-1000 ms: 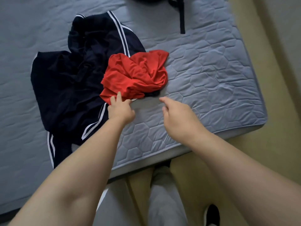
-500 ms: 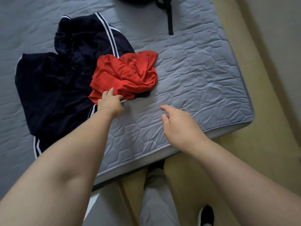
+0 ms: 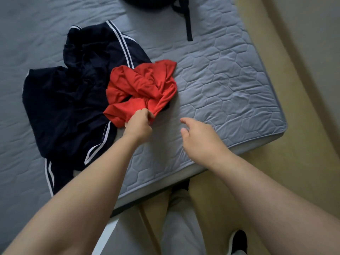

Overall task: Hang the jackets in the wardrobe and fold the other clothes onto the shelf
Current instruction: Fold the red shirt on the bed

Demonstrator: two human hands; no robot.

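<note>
scene: head view, looking down at the corner of a grey quilted mattress (image 3: 230,80); beige floor (image 3: 276,162) on the right side of the frame
red garment (image 3: 143,85): crumpled heap at frame centre, thin jersey cloth, probably a T-shirt but too bunched to be sure; its left part lies over the navy piece, its right part on the bare mattress
navy garment (image 3: 64,107): spread at centre left, white double stripes along the seams; jacket or track trousers, cannot tell
left hand (image 3: 138,124): fingers curled round the near edge of the red garment, gripping a bunch of cloth
right hand (image 3: 200,138): open, fingers loosely spread, over the mattress just right of the red garment, touching no cloth
other: black strap (image 3: 188,24) hangs down from a dark item at the top edge; grey trouser leg (image 3: 180,227) and black shoe (image 3: 238,240) at the bottom
wardrobe/shelf: not in view
step: picking up the red garment to fold it; looks like an early stage, both pieces unsorted on the bed
next move: right hand needs a second hold on the red cloth, then lift and shake it out flat to find the hem or shoulders before folding
risk: red cloth overlaps the navy piece, so it may drag that along
</note>
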